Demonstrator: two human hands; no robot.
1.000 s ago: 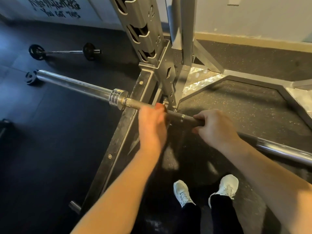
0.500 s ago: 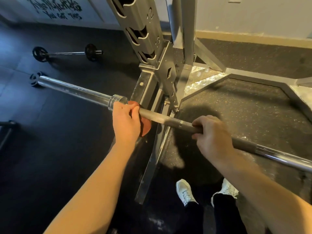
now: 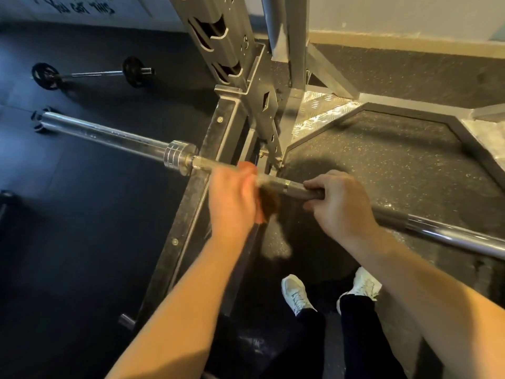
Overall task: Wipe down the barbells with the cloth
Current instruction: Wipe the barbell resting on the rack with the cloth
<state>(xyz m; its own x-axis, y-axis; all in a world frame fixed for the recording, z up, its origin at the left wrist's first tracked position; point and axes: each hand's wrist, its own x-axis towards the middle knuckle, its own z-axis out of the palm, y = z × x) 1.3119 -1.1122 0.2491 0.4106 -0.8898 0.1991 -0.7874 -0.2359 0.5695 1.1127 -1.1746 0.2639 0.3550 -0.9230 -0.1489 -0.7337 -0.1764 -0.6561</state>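
Dark rubber gym floor (image 3: 68, 242), grey rack (image 3: 254, 110) at upper centre. Head view: we see the barbell (image 3: 109, 136) running from left middle to the right edge, crossing over the rack base. Our left hand (image 3: 232, 198), slightly blurred, is at frame centre with fingers curled round the shaft and the orange cloth (image 3: 269, 205) bunched under them. Our right hand (image 3: 338, 203) clamps the bare shaft just beside it. A small second barbell (image 3: 93, 75) lies on the floor upper left, well apart.
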